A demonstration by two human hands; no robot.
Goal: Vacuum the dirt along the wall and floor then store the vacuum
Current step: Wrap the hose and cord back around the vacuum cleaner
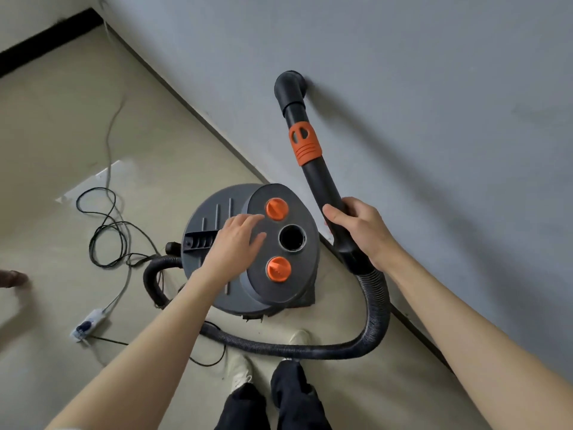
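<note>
A dark grey canister vacuum [297, 274] with two orange knobs and a round port on its lid stands on the floor beside the grey wall [418, 88]. My left hand [235, 240] rests flat on the lid, fingers near the upper orange knob [277, 208]. My right hand [356, 231] grips the black curved wand [316, 172] just above the ribbed hose [376, 311]. The wand has an orange collar, and its black nozzle [291, 83] touches the wall. The hose loops along the floor back to the canister.
A thin black cord [105, 231] lies tangled on the beige floor left of the vacuum, joined to a white power strip [90, 324]. My feet [245, 373] stand just behind the hose. A dark baseboard runs along the far wall at top left.
</note>
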